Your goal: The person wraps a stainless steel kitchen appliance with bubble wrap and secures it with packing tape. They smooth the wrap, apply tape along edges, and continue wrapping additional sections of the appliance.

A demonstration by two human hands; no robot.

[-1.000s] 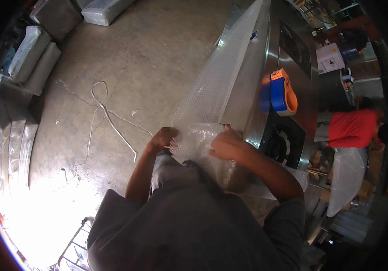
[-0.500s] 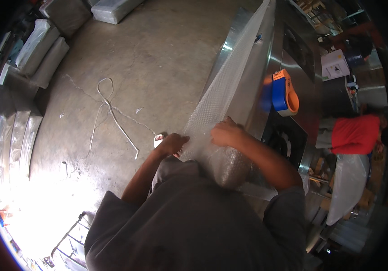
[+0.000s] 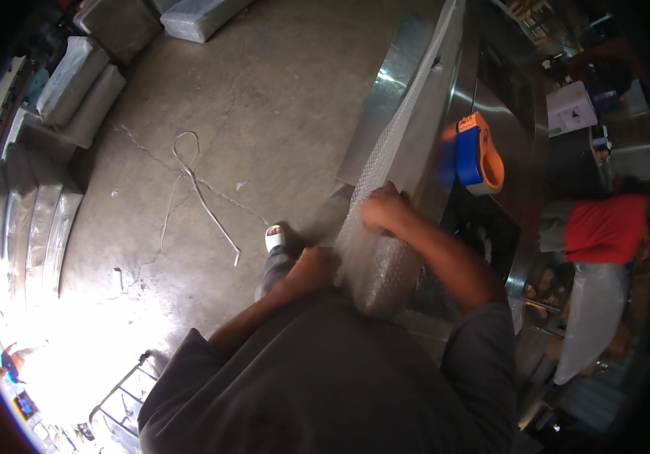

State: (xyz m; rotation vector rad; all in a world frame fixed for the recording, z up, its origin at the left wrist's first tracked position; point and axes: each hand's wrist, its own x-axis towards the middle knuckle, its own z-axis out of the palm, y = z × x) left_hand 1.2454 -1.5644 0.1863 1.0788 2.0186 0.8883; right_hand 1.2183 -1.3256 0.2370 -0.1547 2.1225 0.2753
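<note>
- Both hands have drawn apart since half a second ago, the bubble wrap (image 3: 385,265) now bunched into a roll between them.
- One tape dispenser (image 3: 476,151) sits on the steel bench (image 3: 484,91) beyond; a loose cord (image 3: 196,189) lies on the floor.
- Left hand (image 3: 313,268) clenches the wrap's near edge.
- Right hand (image 3: 385,210) presses on top, gripping the sheet.

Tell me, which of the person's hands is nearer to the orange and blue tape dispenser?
Right. The right hand grips the bubble wrap just below-left of the tape dispenser; the left hand holds the wrap's lower edge, farther away.
</note>
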